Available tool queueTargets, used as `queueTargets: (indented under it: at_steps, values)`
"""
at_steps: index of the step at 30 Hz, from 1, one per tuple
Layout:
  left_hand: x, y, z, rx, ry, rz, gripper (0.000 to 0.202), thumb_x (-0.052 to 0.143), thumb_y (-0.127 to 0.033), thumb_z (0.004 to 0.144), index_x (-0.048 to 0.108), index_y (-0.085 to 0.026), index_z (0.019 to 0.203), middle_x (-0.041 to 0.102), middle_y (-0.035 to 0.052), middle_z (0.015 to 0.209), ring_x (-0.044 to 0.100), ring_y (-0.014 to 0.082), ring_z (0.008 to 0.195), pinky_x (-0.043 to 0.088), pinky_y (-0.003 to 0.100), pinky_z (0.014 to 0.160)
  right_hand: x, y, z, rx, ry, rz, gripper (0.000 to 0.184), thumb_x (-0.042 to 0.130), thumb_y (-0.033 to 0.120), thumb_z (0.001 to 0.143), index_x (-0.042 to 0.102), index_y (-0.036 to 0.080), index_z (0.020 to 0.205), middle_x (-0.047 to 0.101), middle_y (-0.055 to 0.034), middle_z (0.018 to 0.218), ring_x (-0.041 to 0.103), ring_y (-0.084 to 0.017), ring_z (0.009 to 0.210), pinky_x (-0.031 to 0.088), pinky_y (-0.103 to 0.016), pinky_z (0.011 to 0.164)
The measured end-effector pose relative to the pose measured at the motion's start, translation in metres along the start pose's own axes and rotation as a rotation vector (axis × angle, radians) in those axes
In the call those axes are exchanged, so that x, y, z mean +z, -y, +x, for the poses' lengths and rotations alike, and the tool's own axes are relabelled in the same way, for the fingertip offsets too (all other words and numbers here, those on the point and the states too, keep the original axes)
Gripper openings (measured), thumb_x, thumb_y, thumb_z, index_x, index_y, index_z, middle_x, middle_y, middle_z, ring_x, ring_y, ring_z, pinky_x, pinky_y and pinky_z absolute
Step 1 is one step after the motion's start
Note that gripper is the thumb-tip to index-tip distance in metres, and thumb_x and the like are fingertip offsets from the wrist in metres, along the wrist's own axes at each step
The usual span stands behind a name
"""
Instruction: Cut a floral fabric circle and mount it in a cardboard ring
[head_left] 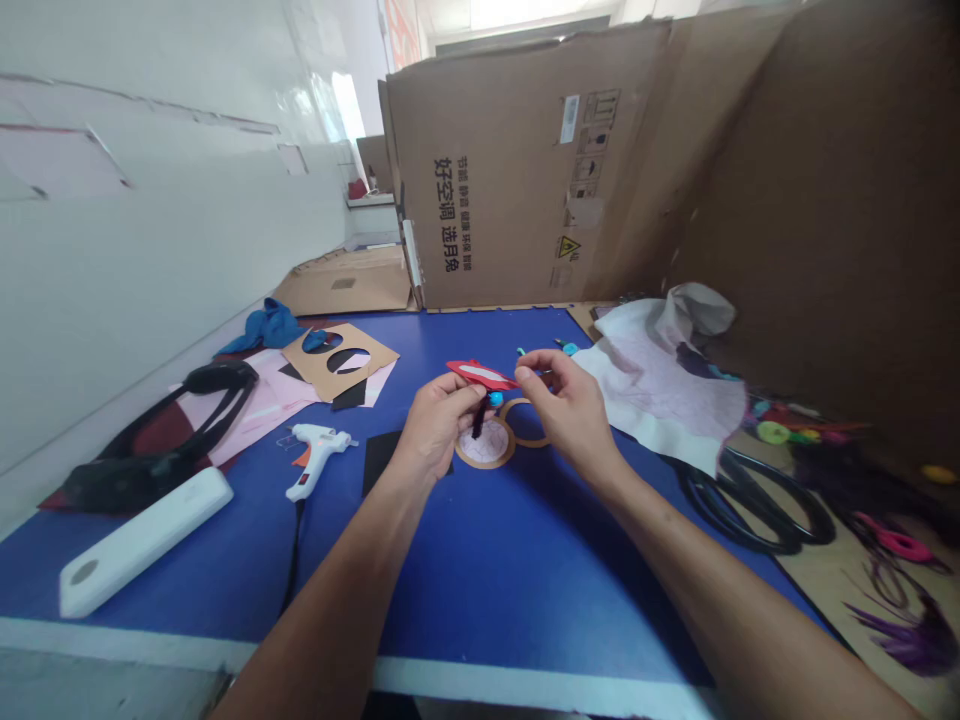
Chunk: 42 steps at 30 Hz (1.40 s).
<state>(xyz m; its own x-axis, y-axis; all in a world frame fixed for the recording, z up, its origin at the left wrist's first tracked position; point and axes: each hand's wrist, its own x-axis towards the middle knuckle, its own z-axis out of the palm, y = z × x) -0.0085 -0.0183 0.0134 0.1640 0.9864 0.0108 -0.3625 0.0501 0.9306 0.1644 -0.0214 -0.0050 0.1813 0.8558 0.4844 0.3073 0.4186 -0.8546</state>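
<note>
My left hand (437,428) is closed on a red lips-shaped piece (480,375) with a white middle, held above the table. Below it hang a black tassel (478,420) and a small blue bead (496,399), close to the same fingers. At the piece's right tip, my right hand (568,398) is closed in a pinch. A small teal tip (520,352) shows beside its fingertips; whether they hold it is unclear. Under the hands lie a cardboard ring filled with pale patterned material (491,445) and an open cardboard ring (529,443), partly hidden.
On the blue table (480,590), left, are a white glue gun (319,455), a long white device (146,540), black straps (172,425) and cardboard with two round holes (330,385). Pale cloth (660,365), black tubing (772,505) and pink-handled scissors (896,540) lie right. A large carton (517,190) stands behind.
</note>
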Motion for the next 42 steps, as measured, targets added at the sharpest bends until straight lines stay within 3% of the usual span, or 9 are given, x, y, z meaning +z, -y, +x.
queueTargets:
  at_steps: [2, 5, 8, 14, 22, 31, 37, 40, 42]
  values:
    - [0.001, 0.0, 0.0, 0.013, 0.012, -0.025, 0.019, 0.085, -0.022, 0.07, 0.078, -0.014, 0.086, 0.075, 0.0049, 0.079, 0.066, 0.0138, 0.067, 0.057, 0.029, 0.073, -0.001, -0.004, 0.004, 0.235, -0.023, 0.148, 0.03, 0.073, 0.048, 0.094, 0.073, 0.021, 0.106, 0.076, -0.0058, 0.103, 0.066, -0.019, 0.078, 0.048, -0.029, 0.063]
    - [0.001, 0.002, 0.0, 0.044, 0.024, -0.043, 0.016, 0.085, -0.021, 0.069, 0.076, -0.015, 0.082, 0.075, 0.0042, 0.078, 0.067, 0.0139, 0.069, 0.056, 0.029, 0.074, -0.004, -0.008, 0.008, 0.578, 0.081, 0.403, 0.041, 0.075, 0.059, 0.091, 0.076, 0.02, 0.104, 0.077, -0.0056, 0.097, 0.066, -0.017, 0.072, 0.041, -0.023, 0.051]
    - [0.001, 0.004, 0.0, 0.048, 0.043, -0.025, 0.016, 0.085, -0.02, 0.07, 0.077, -0.015, 0.083, 0.075, 0.0041, 0.078, 0.067, 0.0141, 0.07, 0.055, 0.029, 0.075, -0.005, -0.007, 0.01, 0.718, 0.154, 0.617, 0.034, 0.08, 0.053, 0.09, 0.078, 0.02, 0.095, 0.072, -0.0021, 0.079, 0.064, -0.014, 0.065, 0.04, -0.018, 0.045]
    - [0.002, 0.008, 0.0, -0.023, 0.074, -0.001, 0.019, 0.086, -0.024, 0.07, 0.072, -0.015, 0.08, 0.074, 0.0055, 0.074, 0.066, 0.0146, 0.063, 0.055, 0.03, 0.069, -0.006, -0.003, 0.012, 0.732, 0.145, 0.742, 0.019, 0.09, 0.026, 0.078, 0.073, 0.018, 0.08, 0.066, 0.0021, 0.063, 0.057, -0.009, 0.053, 0.041, -0.014, 0.04]
    - [0.0, 0.01, 0.001, -0.058, 0.038, 0.051, 0.02, 0.086, -0.026, 0.067, 0.074, -0.014, 0.079, 0.074, 0.0058, 0.073, 0.067, 0.0146, 0.063, 0.052, 0.026, 0.061, -0.003, -0.007, 0.011, 0.734, 0.081, 0.691, 0.017, 0.087, 0.016, 0.077, 0.07, 0.018, 0.081, 0.066, 0.0027, 0.059, 0.054, -0.007, 0.046, 0.041, -0.013, 0.037]
    - [-0.001, 0.011, 0.001, -0.118, -0.014, 0.159, 0.02, 0.084, -0.03, 0.067, 0.078, -0.015, 0.078, 0.076, 0.0071, 0.077, 0.067, 0.0152, 0.066, 0.055, 0.028, 0.067, 0.001, -0.005, 0.009, 0.697, 0.05, 0.607, 0.018, 0.085, 0.016, 0.078, 0.069, 0.017, 0.084, 0.067, 0.0024, 0.06, 0.055, -0.008, 0.047, 0.045, -0.014, 0.04]
    - [0.0, 0.013, 0.002, -0.088, -0.034, 0.135, 0.015, 0.081, -0.028, 0.069, 0.074, -0.015, 0.071, 0.071, 0.0043, 0.067, 0.057, 0.0108, 0.055, 0.045, 0.024, 0.055, 0.002, -0.004, 0.008, 0.68, 0.053, 0.547, 0.023, 0.084, 0.021, 0.078, 0.067, 0.018, 0.092, 0.068, 0.0012, 0.064, 0.056, -0.011, 0.052, 0.047, -0.018, 0.045]
    - [0.001, 0.012, 0.002, -0.094, -0.038, 0.095, 0.012, 0.077, -0.026, 0.069, 0.076, -0.015, 0.073, 0.073, 0.0061, 0.069, 0.064, 0.0141, 0.061, 0.049, 0.025, 0.06, 0.003, -0.008, 0.007, 0.659, 0.01, 0.479, 0.045, 0.087, 0.026, 0.075, 0.063, 0.021, 0.114, 0.073, -0.0012, 0.082, 0.064, -0.016, 0.065, 0.051, -0.024, 0.052]
    - [0.002, 0.011, 0.003, -0.096, -0.058, 0.077, 0.011, 0.076, -0.025, 0.07, 0.076, -0.015, 0.074, 0.073, 0.0062, 0.069, 0.066, 0.0152, 0.063, 0.051, 0.026, 0.063, 0.002, -0.01, 0.006, 0.518, -0.061, 0.307, 0.057, 0.087, 0.031, 0.075, 0.062, 0.023, 0.125, 0.075, -0.0056, 0.104, 0.07, -0.021, 0.083, 0.056, -0.03, 0.064]
